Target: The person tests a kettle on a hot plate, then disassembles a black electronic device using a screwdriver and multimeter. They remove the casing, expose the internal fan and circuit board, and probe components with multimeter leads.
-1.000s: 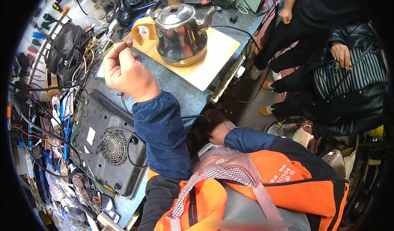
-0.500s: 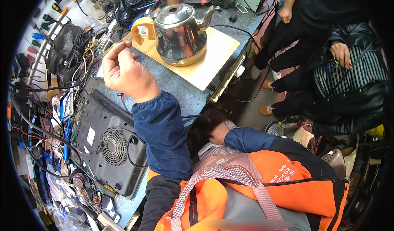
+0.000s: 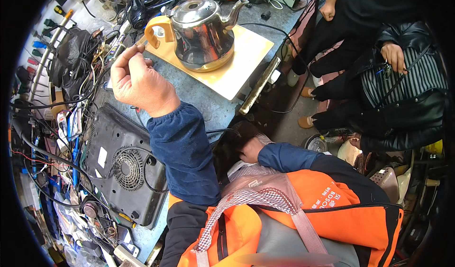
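My left hand [image 3: 143, 83] is raised over the bench with its fingers curled toward the thumb. Whatever lies between the fingertips, if anything, is too small to make out. Just beyond it stands a shiny steel kettle [image 3: 201, 37] with a yellow handle and a curved spout, upright on a pale yellow board [image 3: 241, 72]. Hand and kettle are apart. My right hand [image 3: 251, 150] is low by the bench's near edge, at a dark space next to my apron [image 3: 258, 186]; shadow hides its fingers.
An upturned black induction cooker [image 3: 121, 162] with a round fan grille lies left of my arm. Tangled cables [image 3: 85, 77] and tools crowd the left side. A metal drawer edge [image 3: 258, 87] juts out on the right. Two people stand beyond the bench, one holding keys [image 3: 386, 70].
The whole scene has shifted slightly up and left in view. My left hand keeps its curled pose, and my right hand stays low by the bench edge.
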`<state>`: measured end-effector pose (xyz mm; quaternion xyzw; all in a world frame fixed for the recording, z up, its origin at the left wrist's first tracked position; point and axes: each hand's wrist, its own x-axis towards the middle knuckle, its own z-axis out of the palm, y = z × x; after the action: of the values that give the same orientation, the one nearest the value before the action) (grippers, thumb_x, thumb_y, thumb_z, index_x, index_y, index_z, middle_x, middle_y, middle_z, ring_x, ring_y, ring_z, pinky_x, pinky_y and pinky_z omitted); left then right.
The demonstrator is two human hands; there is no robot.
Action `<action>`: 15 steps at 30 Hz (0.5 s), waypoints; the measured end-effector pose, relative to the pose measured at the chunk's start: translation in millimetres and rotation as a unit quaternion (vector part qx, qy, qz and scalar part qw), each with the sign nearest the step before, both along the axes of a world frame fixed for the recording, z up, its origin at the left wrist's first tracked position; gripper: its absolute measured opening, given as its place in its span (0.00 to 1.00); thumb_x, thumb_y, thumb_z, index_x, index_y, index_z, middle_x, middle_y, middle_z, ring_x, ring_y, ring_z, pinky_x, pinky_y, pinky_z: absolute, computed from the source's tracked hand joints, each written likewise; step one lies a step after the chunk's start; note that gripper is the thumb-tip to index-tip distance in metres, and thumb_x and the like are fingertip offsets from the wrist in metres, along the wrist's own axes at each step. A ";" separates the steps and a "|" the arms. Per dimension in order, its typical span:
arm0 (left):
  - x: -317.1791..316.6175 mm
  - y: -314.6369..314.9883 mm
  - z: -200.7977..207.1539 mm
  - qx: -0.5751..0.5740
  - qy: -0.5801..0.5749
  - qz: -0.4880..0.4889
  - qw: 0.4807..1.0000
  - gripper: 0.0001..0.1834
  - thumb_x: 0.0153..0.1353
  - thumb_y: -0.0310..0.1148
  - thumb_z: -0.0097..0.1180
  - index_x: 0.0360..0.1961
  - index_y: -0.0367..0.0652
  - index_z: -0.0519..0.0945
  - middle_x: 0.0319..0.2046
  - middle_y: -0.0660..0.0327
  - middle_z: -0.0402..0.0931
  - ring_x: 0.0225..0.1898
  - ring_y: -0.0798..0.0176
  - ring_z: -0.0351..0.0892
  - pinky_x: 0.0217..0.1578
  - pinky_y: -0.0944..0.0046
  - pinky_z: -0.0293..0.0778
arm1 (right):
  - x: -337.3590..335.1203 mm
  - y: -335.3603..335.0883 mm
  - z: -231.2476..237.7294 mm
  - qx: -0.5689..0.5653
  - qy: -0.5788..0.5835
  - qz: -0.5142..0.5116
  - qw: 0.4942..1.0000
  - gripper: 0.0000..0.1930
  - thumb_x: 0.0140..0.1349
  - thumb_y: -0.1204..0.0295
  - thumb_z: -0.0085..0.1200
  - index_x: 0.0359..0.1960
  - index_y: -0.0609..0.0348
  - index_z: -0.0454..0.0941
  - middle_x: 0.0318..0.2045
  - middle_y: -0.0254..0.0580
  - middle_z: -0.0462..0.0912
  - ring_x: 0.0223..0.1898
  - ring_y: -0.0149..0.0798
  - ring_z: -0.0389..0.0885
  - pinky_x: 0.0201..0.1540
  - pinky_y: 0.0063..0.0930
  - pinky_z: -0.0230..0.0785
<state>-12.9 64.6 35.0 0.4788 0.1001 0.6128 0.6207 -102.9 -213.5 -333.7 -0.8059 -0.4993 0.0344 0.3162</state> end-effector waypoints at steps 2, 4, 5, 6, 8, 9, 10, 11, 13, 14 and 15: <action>0.5 1.0 -0.5 0.010 -0.002 0.002 1.000 0.08 0.68 0.17 0.57 0.41 0.33 0.88 0.37 0.55 0.91 0.29 0.74 0.79 0.31 0.74 0.74 | 0.1 0.9 3.2 -0.017 0.013 -0.003 1.000 0.14 0.53 0.65 0.66 0.41 0.54 0.92 0.36 0.54 0.89 0.39 0.62 0.89 0.42 0.56 0.83; 1.8 2.8 -0.5 0.007 0.001 0.000 1.000 0.07 0.68 0.16 0.58 0.41 0.33 0.87 0.37 0.53 0.91 0.26 0.73 0.79 0.28 0.75 0.73 | -1.1 1.5 15.0 -0.038 0.034 0.004 0.999 0.12 0.54 0.66 0.66 0.39 0.55 0.91 0.36 0.53 0.89 0.38 0.61 0.89 0.41 0.55 0.83; 2.7 3.9 -0.3 0.002 0.008 0.002 1.000 0.07 0.67 0.16 0.58 0.42 0.32 0.86 0.37 0.52 0.91 0.25 0.73 0.78 0.27 0.75 0.72 | -1.3 2.3 25.0 -0.058 0.049 0.012 0.997 0.11 0.55 0.67 0.66 0.39 0.55 0.91 0.36 0.51 0.89 0.38 0.61 0.89 0.40 0.54 0.83; 3.5 5.0 -0.1 0.014 -0.002 0.000 1.000 0.07 0.68 0.16 0.58 0.42 0.32 0.86 0.37 0.52 0.91 0.26 0.73 0.78 0.27 0.75 0.72 | -0.4 4.2 37.7 -0.112 0.079 0.015 0.990 0.10 0.55 0.69 0.66 0.38 0.55 0.90 0.36 0.50 0.90 0.38 0.60 0.89 0.39 0.53 0.83; 4.2 6.3 -0.7 0.016 -0.003 0.003 1.000 0.07 0.68 0.16 0.58 0.42 0.32 0.86 0.37 0.52 0.91 0.26 0.73 0.79 0.27 0.75 0.72 | -2.3 2.1 73.4 0.057 0.083 0.031 0.994 0.06 0.56 0.73 0.67 0.35 0.56 0.89 0.32 0.47 0.88 0.34 0.57 0.87 0.36 0.48 0.81; 4.7 6.5 -1.2 0.011 -0.001 0.005 1.000 0.07 0.68 0.16 0.58 0.42 0.32 0.87 0.37 0.52 0.91 0.26 0.73 0.79 0.27 0.75 0.73 | -4.1 -1.0 95.8 0.129 0.089 0.040 0.987 0.04 0.56 0.75 0.67 0.33 0.57 0.89 0.30 0.46 0.87 0.32 0.55 0.87 0.34 0.45 0.81; 4.4 6.5 -1.9 0.009 -0.007 0.005 1.000 0.07 0.68 0.16 0.58 0.42 0.32 0.87 0.37 0.53 0.91 0.28 0.73 0.80 0.29 0.75 0.74 | -1.9 -4.2 119.9 0.154 0.076 0.013 0.985 0.04 0.57 0.77 0.67 0.34 0.57 0.88 0.29 0.44 0.85 0.30 0.52 0.86 0.33 0.43 0.79; 4.3 6.3 -2.7 0.003 -0.006 0.004 1.000 0.08 0.68 0.17 0.58 0.41 0.32 0.88 0.37 0.54 0.91 0.29 0.73 0.81 0.31 0.74 0.74 | 6.1 -7.8 144.8 0.185 0.059 -0.014 0.981 0.04 0.58 0.79 0.67 0.34 0.57 0.88 0.28 0.43 0.84 0.28 0.49 0.85 0.31 0.40 0.77; 4.5 5.8 -3.8 0.009 -0.021 -0.004 1.000 0.08 0.67 0.17 0.58 0.40 0.32 0.89 0.37 0.55 0.92 0.31 0.72 0.82 0.33 0.73 0.75 | 30.5 -7.8 192.1 0.256 0.015 -0.093 0.962 0.06 0.59 0.82 0.66 0.36 0.57 0.88 0.26 0.40 0.82 0.25 0.43 0.82 0.29 0.35 0.74; 4.7 5.4 -4.2 -0.002 -0.009 -0.004 1.000 0.08 0.67 0.16 0.58 0.41 0.32 0.88 0.37 0.54 0.91 0.30 0.72 0.82 0.31 0.74 0.75 | 45.9 -5.0 213.2 0.285 -0.002 -0.150 0.947 0.07 0.60 0.83 0.65 0.38 0.58 0.89 0.26 0.40 0.81 0.24 0.40 0.81 0.27 0.33 0.72; 5.3 5.4 -4.3 0.001 -0.009 -0.005 1.000 0.07 0.67 0.16 0.58 0.41 0.31 0.87 0.37 0.53 0.91 0.28 0.72 0.81 0.30 0.74 0.74 | 61.4 -3.3 232.8 0.278 -0.025 -0.204 0.939 0.11 0.60 0.83 0.65 0.43 0.58 0.89 0.25 0.39 0.81 0.24 0.39 0.80 0.28 0.32 0.72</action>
<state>-7.6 70.0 30.7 0.4748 0.0918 0.6141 0.6237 -41.5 -216.8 -100.9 -0.7712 -0.3219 -0.1904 0.5152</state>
